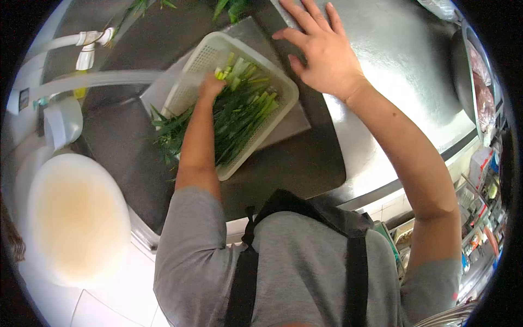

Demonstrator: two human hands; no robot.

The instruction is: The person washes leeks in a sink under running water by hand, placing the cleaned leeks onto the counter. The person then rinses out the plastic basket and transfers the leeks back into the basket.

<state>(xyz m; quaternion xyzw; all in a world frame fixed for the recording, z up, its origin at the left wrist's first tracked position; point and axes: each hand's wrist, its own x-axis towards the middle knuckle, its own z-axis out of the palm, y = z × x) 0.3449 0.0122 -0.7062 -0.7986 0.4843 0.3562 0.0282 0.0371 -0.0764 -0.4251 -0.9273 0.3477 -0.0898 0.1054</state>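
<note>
A pale plastic basket (283, 106) with perforated sides sits tilted in the steel sink (278, 163). Long green stalks with pale cut ends, which look like scallions (231, 122), lie in it, their leaves hanging over its left side. My left hand (211, 86) is in the basket by the pale ends, fingers curled round some stalks; the fingertips are partly hidden. Over the sink's right edge, apart from the basket, my right hand (326, 54) is spread with nothing in it. More green leaves (231, 8) show at the top of the sink.
A steel counter (392, 71) lies to the right, with a large pan (463, 76) holding bagged meat at its far end. White pipes (65, 41) and a pale plastic scoop (62, 122) are on the left. A stained white round board (79, 218) stands below them.
</note>
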